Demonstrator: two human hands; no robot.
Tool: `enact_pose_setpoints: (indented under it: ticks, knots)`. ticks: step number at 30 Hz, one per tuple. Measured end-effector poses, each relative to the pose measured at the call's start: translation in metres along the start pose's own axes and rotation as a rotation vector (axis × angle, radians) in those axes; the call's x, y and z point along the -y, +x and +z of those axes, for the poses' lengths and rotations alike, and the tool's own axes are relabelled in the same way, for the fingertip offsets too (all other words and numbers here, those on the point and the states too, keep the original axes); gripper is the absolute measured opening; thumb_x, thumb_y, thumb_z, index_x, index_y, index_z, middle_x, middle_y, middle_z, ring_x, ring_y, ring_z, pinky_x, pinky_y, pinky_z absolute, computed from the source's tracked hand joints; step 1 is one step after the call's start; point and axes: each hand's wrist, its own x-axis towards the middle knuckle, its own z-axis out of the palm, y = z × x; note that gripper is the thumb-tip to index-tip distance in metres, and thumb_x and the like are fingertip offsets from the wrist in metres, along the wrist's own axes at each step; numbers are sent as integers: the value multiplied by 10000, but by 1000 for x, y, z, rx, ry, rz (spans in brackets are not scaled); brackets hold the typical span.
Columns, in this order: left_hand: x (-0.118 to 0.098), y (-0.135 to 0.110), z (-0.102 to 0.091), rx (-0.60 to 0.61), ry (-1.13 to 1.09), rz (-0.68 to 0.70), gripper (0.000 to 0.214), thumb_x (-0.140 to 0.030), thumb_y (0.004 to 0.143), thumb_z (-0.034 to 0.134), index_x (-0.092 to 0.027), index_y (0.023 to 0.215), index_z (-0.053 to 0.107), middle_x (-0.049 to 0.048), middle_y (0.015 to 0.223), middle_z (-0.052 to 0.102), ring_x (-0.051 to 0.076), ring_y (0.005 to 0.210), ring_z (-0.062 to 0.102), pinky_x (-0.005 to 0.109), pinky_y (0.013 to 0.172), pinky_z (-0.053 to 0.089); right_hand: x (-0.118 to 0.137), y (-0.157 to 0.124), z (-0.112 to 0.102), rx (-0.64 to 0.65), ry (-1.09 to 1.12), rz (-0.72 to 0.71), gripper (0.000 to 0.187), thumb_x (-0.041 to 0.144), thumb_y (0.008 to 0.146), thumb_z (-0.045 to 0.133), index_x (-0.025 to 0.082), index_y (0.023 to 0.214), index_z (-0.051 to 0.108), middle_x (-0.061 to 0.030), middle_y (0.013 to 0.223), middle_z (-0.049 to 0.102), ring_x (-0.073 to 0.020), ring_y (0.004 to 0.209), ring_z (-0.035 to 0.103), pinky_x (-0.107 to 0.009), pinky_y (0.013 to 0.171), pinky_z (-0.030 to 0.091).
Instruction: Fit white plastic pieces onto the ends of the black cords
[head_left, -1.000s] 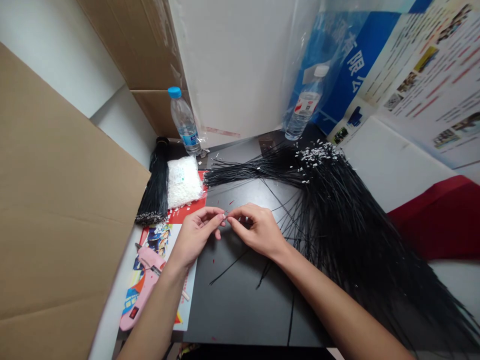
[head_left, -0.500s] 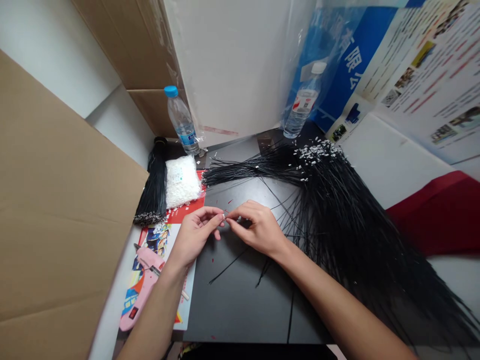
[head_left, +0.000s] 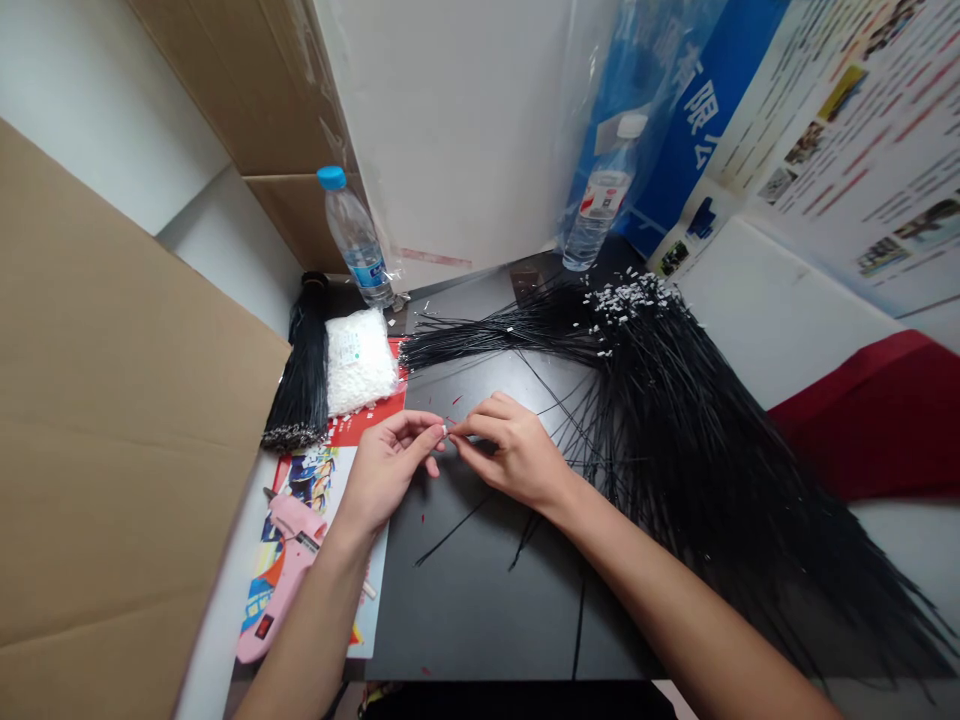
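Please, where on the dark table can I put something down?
The near edge of the table, between the printed sheet and a lone strand; only a red scrap lies there. Crowded: right, black strands; left, pink glue gun and white bag.

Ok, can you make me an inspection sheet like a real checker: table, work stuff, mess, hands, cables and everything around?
Surface: dark table, printed paper on its left.
Job's things: tiny white piece; big heap of black strings on the right, white bits at its far end; white bag on the left.
Clutter: pink glue gun, blue-capped bottle, white-capped bottle, tiny red scraps.
Hands: left hand pinches the white piece; right hand is close beside it, its grip too small to tell.
Cables: no power cable shows clearly.
Surroundings: cardboard left; posters and red cloth right.
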Motion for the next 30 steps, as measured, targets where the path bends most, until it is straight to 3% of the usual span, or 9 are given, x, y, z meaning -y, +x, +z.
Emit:
enact_pose_setpoints:
  ticks: [17, 24, 30]
  knots:
    - [0, -1, 3, -44, 68, 61, 256, -358, 738, 807, -144, 846, 716, 7, 668, 703, 77, 470, 564, 199, 495, 449, 2, -1, 3, 55, -129, 12, 230, 221, 963, 531, 158, 863, 729, -64, 787, 667, -158, 731, 492, -277, 685, 423]
    - [-5, -5, 9, -100, 164, 105, 248, -364, 721, 799, -152, 835, 740, 47, 768, 740, 121, 539, 630, 218, 484, 504, 7, 0, 4, 89, -126, 156, 150, 234, 911, 594, 177, 828, 705, -44, 774, 677, -156, 746, 525, -277, 667, 387]
    - [-3, -8, 11, -74, 214, 140, 186, -333, 760, 767, -170, 849, 756, 57, 835, 762, 160, 637, 702, 270, 634, 602, 8, 4, 5, 118, 45, 349, 90, 169, 825, 655, 172, 735, 652, -11, 725, 652, -130, 710, 568, -249, 676, 393]
